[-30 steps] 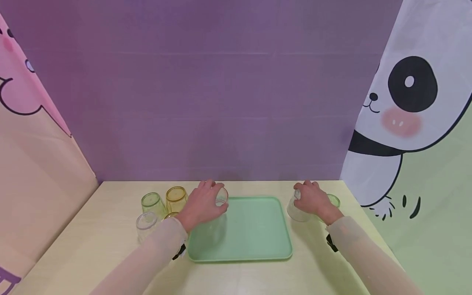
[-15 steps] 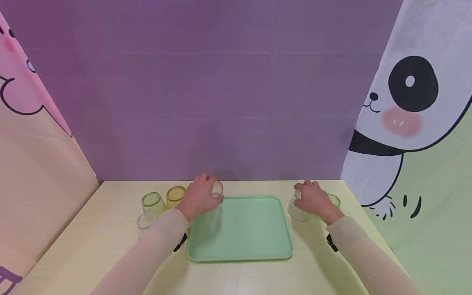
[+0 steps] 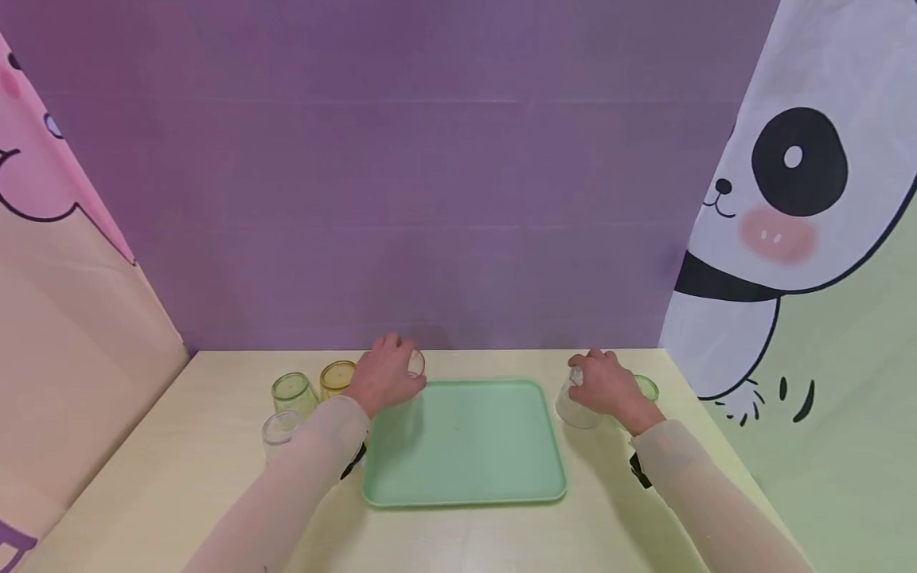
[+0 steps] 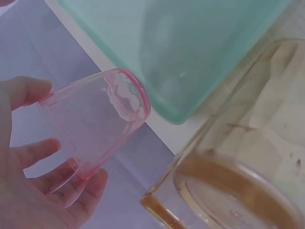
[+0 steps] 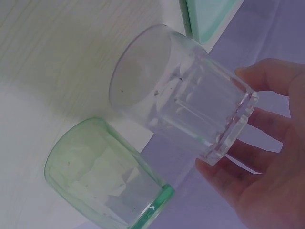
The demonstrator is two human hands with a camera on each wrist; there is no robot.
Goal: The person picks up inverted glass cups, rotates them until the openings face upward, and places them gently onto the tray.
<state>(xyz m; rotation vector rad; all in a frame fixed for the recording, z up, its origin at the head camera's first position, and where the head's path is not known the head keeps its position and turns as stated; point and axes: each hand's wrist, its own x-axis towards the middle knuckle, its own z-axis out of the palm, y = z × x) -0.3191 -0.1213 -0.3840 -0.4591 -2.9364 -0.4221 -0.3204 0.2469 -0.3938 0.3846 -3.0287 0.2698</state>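
Note:
My left hand [image 3: 387, 374] holds a pink-tinted glass [image 4: 95, 114] near the back left corner of the green tray [image 3: 466, 497]. Fingers and thumb curl round one end of it; the thick end points toward the tray in the left wrist view. Whether it touches anything underneath, I cannot tell. To the tray's right, my right hand [image 3: 607, 386] grips a clear glass [image 5: 176, 90] by its thick base. That glass is upside down, mouth toward the table. Right beside it is a green glass [image 5: 109, 171], partly hidden by the hand in the head view.
Left of the tray stand a green glass [image 3: 294, 391], a yellow glass [image 3: 337, 376] and a clear glass [image 3: 279, 430], partly behind the left forearm. Amber glass [image 4: 243, 143] fills the left wrist view's right side. A purple backdrop [image 3: 458, 199] borders the table's far edge.
My left hand has moved left and slightly toward the backdrop with the pink-tinted glass, from over the tray's back left part. My right hand and the clear glass have stayed nearly still.

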